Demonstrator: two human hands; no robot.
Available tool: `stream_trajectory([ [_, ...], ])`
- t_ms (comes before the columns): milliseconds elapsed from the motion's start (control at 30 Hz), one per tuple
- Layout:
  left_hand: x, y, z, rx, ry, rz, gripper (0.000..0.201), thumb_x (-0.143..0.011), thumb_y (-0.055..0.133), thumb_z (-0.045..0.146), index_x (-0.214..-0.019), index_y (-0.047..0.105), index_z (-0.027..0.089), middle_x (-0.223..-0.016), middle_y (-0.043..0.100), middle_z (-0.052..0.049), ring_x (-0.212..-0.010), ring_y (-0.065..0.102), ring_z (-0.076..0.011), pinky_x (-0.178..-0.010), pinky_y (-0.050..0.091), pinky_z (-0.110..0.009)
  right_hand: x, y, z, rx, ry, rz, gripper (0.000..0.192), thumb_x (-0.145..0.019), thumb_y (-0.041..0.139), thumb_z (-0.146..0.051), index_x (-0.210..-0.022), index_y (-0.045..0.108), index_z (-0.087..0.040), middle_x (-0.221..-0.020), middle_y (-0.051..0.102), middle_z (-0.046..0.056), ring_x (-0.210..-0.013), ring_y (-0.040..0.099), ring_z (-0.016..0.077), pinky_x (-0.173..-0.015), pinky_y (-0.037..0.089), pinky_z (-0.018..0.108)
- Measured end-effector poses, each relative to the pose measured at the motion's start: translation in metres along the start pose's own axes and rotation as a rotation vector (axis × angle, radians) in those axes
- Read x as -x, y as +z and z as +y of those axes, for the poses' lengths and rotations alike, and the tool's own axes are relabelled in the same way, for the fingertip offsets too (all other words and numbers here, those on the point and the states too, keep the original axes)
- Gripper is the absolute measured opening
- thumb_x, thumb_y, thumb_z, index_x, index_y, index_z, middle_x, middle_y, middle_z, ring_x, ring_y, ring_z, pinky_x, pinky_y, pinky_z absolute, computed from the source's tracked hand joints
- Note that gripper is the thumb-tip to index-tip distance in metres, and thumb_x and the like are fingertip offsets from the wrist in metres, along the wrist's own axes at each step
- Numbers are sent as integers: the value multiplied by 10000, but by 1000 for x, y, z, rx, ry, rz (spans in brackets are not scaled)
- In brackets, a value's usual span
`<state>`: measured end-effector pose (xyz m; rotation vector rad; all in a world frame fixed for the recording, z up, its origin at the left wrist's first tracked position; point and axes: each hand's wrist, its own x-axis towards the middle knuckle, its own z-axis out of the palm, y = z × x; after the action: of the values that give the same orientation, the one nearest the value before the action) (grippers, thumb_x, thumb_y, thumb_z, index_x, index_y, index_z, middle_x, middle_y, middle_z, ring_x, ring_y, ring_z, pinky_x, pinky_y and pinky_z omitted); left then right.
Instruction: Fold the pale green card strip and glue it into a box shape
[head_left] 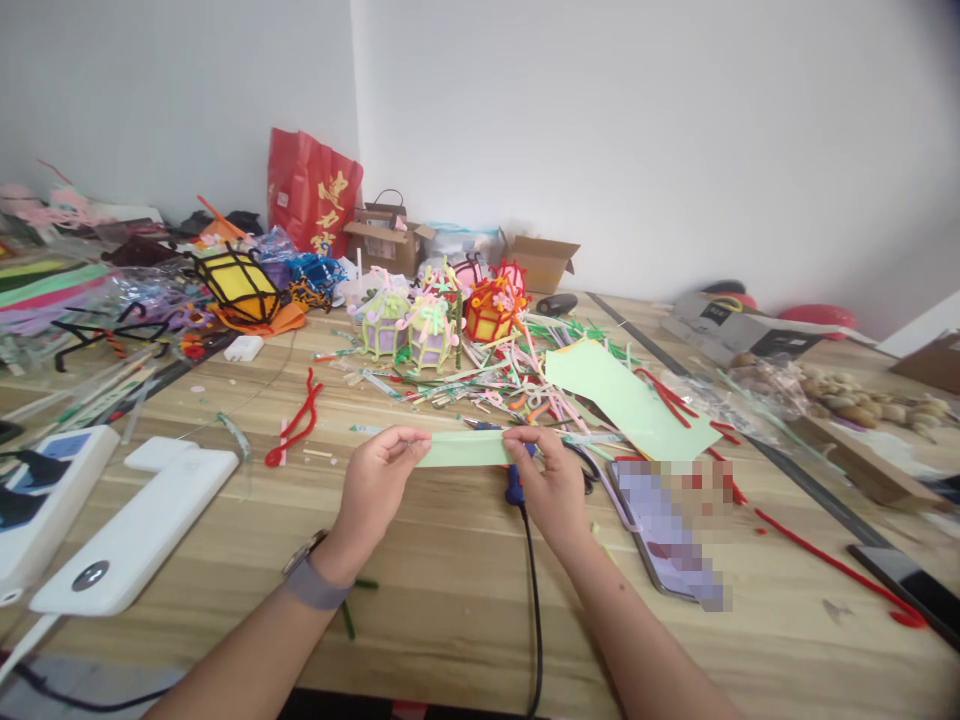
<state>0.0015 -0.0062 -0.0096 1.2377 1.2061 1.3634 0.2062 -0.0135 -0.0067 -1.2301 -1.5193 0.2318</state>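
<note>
Pinching a pale green paper strip [463, 449] at either end, the left hand [373, 487] and right hand [551, 484] have their fingers clamped on it, stretching it flat just above the wooden table [450, 580]. Beneath the strip's right end lies a blue tool [514, 486] with a black cord. Right of the strip rests a phone [667, 530]; beyond it, a green paper sheet [622, 395] and small lanterns [427, 325].

Small pipe-cleaner lanterns [427, 325] are standing amid scattered stems on the wooden counter [450, 600]. A red bag [311, 190] is leaning against the wall, cardboard boxes [544, 262] sitting beside it. A white power bank [135, 535] is lying at left, a phone [664, 525] at right.
</note>
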Motion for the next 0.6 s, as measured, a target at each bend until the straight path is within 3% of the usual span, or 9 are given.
stream_trajectory([
  [133,-2,-1,-1,7,-15,28,259,-712,722,424,-823,712,190,-793,735,-39,-779,644,-195,-723,457,-288,1,0,-2,-15,68,-25,182,-853,563,-382,-865,665,-232,-825,696,34,-798,632,206,-762,481,336],
  [333,-5,-2,4,126,-107,85,364,-603,786,456,-810,708,167,-751,724,-40,-744,629,-187,-687,445,-277,-1,3,3,-203,193,-150,294,-834,597,-424,-1033,626,-210,-674,623,-14,-640,578,164,-638,450,297],
  [500,-3,-2,7,91,-86,48,489,-721,705,459,-1122,660,181,-669,663,14,-651,587,-156,-612,401,-253,-3,2,3,-299,232,-64,295,-819,614,-402,-1054,607,-223,-649,590,-30,-601,538,141,-600,429,278],
  [600,1,-1,8,68,-62,8,494,-753,687,435,-1180,625,194,-650,644,28,-606,561,-140,-578,378,-247,-5,0,1,-314,255,4,285,-794,641,-392,-1019,607,-221,-640,594,-30,-595,531,139,-608,433,281],
])
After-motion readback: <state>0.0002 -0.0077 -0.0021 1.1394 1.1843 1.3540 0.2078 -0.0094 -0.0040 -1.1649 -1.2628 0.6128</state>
